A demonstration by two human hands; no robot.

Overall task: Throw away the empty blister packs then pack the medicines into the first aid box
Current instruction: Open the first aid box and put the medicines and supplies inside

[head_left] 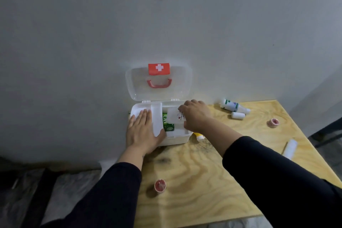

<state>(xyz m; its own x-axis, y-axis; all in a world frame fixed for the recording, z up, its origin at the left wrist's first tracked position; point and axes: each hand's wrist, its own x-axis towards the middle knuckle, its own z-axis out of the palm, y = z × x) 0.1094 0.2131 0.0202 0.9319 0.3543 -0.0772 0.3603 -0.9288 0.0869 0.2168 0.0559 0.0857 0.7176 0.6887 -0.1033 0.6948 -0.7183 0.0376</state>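
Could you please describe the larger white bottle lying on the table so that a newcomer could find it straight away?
Start at the open first aid box against the wall, then look right along the table's far edge. The bottle lies on its side there, near the wall. Its green and blue label markings set it apart from the small plain white container just in front of it.

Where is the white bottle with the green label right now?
In the head view, the white bottle with the green label lies on its side at the far right of the wooden table, near the wall, right of the first aid box, with a small white container beside it.
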